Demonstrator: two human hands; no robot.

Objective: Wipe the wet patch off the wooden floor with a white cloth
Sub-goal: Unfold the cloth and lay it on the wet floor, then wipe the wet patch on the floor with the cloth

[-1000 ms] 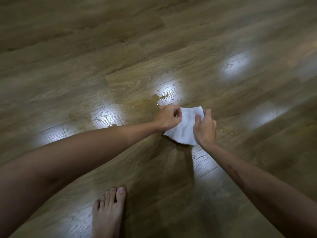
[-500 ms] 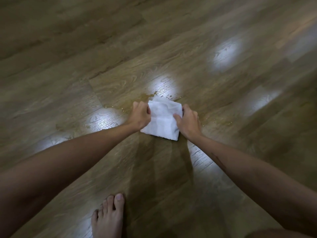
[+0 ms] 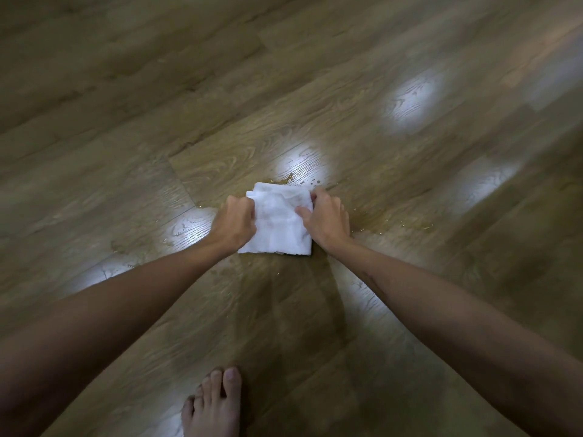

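Cloth: I saw one folded white cloth (image 3: pixel 277 225) flat on the wooden floor (image 3: pixel 315 89), at the centre.
Hands: two; my left hand (image 3: pixel 234 223) was closed on its left edge, my right hand (image 3: pixel 326 220) clamped its right edge.
Wet patch (image 3: pixel 388 230): one, spreading left, right and far from under the cloth.
Foot (image 3: pixel 213 405): one, bare, near edge.
Light glares: I counted five.

the floor (image 3: pixel 315 99) is grained wood, glossy – it mirrors lamp glare. the cloth (image 3: pixel 279 222) looks soft, matt, white fabric.
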